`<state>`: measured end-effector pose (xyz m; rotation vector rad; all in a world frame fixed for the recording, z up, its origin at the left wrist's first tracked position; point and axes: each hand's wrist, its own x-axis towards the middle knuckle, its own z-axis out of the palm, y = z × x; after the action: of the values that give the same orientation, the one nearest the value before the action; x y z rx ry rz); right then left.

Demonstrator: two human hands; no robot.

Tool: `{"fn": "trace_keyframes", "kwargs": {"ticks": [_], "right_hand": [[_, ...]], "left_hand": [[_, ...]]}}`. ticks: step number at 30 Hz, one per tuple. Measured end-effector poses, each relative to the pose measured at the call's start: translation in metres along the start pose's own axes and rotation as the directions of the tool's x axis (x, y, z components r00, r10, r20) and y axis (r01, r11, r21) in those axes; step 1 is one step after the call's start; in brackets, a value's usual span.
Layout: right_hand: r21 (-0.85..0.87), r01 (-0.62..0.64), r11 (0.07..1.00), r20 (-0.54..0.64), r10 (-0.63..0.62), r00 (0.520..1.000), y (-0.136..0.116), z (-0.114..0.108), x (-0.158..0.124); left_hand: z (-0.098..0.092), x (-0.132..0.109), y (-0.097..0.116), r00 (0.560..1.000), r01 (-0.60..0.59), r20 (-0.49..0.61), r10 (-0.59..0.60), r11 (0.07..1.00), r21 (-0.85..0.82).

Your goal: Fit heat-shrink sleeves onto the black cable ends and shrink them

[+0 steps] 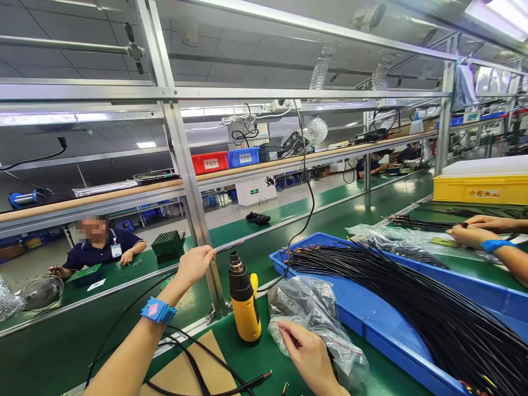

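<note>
Left hand (196,268) on upright (187,176), right hand (307,357) on bag (305,308)

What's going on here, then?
At a green workbench, a person's left hand holds a metal upright while the right hand touches a plastic bag of small parts. A yellow heat gun stands between them. Black cables fill a blue tray, and a co-worker's hands work at the right.
</note>
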<state>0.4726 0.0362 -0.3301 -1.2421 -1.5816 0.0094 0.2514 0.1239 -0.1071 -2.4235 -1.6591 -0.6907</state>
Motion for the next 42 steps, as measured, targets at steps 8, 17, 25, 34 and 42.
{"fn": "trace_keyframes", "kwargs": {"ticks": [8,17,25,34,42], "right_hand": [[-0.007,0.002,1.000,0.011,-0.002,1.000,-0.002,0.001,0.001],[-0.006,0.046,0.999,-0.003,-0.046,0.999,-0.001,0.004,-0.002],[0.010,0.061,0.998,0.006,-0.061,0.998,-0.005,0.004,-0.002],[0.005,0.055,0.998,0.025,-0.056,0.998,-0.005,0.004,-0.003],[0.009,0.045,0.999,0.038,-0.045,0.998,-0.007,0.005,-0.003]], "left_hand": [[0.011,0.012,0.005,0.999,-0.048,0.001,0.049,0.992,-0.114],[0.015,0.016,0.005,0.997,-0.076,-0.047,0.068,0.977,-0.201],[0.006,0.011,0.009,0.995,-0.080,-0.077,0.063,0.967,-0.242],[0.003,0.002,0.009,0.993,-0.101,-0.087,0.079,0.951,-0.292],[0.004,-0.002,0.006,0.992,-0.091,-0.117,0.057,0.946,-0.311]]}}
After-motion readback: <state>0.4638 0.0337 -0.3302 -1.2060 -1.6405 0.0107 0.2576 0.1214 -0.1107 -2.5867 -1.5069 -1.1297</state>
